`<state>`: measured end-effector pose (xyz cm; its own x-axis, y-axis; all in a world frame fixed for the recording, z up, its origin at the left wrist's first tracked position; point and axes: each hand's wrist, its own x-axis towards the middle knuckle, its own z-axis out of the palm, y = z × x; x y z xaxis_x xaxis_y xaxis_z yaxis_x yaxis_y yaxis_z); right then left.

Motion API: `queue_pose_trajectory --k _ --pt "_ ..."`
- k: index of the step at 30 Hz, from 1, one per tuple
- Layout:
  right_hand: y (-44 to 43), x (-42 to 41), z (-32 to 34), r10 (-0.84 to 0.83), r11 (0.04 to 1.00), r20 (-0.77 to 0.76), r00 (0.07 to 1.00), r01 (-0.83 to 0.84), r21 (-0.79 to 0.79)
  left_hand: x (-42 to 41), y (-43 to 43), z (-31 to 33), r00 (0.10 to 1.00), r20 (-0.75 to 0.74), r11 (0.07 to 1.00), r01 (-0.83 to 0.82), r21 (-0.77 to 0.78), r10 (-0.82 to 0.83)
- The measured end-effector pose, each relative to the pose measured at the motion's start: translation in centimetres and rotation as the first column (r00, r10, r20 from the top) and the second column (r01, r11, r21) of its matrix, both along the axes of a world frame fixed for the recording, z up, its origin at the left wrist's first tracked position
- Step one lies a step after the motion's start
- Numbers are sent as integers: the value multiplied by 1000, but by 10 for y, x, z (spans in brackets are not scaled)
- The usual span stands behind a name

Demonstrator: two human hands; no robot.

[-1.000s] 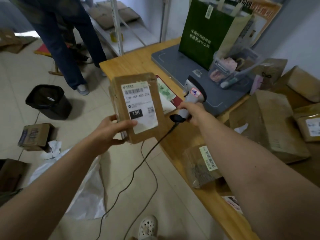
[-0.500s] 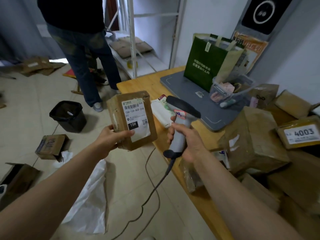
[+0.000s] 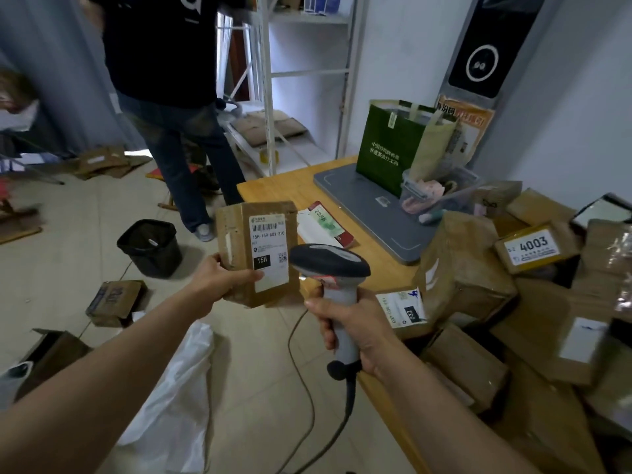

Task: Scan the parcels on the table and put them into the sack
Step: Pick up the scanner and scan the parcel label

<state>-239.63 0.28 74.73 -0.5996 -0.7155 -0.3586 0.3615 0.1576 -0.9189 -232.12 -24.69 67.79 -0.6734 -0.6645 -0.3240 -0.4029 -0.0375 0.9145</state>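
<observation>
Surface (image 3: 273, 186) of wood, heaped with brown parcels (image 3: 461, 271) at right; white sack (image 3: 178, 405) on the floor (image 3: 68, 234) below left; labelled parcel (image 3: 239, 268) held upright beyond the surface edge, pinched by left grip (image 3: 219, 282); corded scanner (image 3: 330, 265), handle clasped by right grip (image 3: 355, 330), head just beside the label (image 3: 270, 248)

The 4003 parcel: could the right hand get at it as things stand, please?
Probably not yet: the right hand grips the barcode scanner, though the 4003 parcel lies uncovered.

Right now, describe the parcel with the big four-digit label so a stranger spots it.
Find the wooden table, then the heap of brown parcels on its right. At the heap's back sits a small parcel; its white label alone reads 4003 in black digits.
</observation>
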Motion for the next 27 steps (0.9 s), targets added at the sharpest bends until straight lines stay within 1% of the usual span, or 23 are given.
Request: queue_pose_trajectory --k 5,11,27 --pt "11 7 4 -16 1000 -28 999 17 24 0 9 6 1000 11 1000 -11 -16 11" --pt "17 9 14 -17 1000 -107 994 16 -13 3 11 7 1000 16 1000 -20 -15 20" --pt "19 8 19 25 1000 -130 991 -24 7 9 14 4 999 -3 998 -32 -54 32"
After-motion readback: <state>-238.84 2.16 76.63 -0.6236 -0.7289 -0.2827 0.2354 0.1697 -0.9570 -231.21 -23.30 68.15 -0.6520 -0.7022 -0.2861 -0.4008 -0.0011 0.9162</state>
